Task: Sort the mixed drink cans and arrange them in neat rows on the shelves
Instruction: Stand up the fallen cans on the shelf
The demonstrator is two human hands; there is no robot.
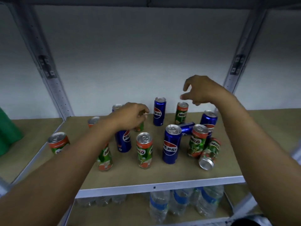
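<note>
Blue Pepsi cans and green-and-orange Milo cans stand mixed on the brown shelf board (162,172). Pepsi cans stand at the back (159,111), front centre (171,144), right (209,121) and under my left forearm (123,141); one more lies on its side (187,128). Upright Milo cans are at far left (58,143), centre (144,150) and right (197,141), and one lies tipped over (210,152). My left hand (130,116) curls over the top of a partly hidden Milo can (139,128). My right hand (200,92) hovers empty, fingers loosely spread, above the back Milo can (181,113).
Two more cans (93,120) (116,107) are partly hidden behind my left arm. Metal uprights (53,82) (236,67) frame the bay, with a white wall behind. Water bottles (162,204) fill the shelf below. A green object (8,132) sits at far left.
</note>
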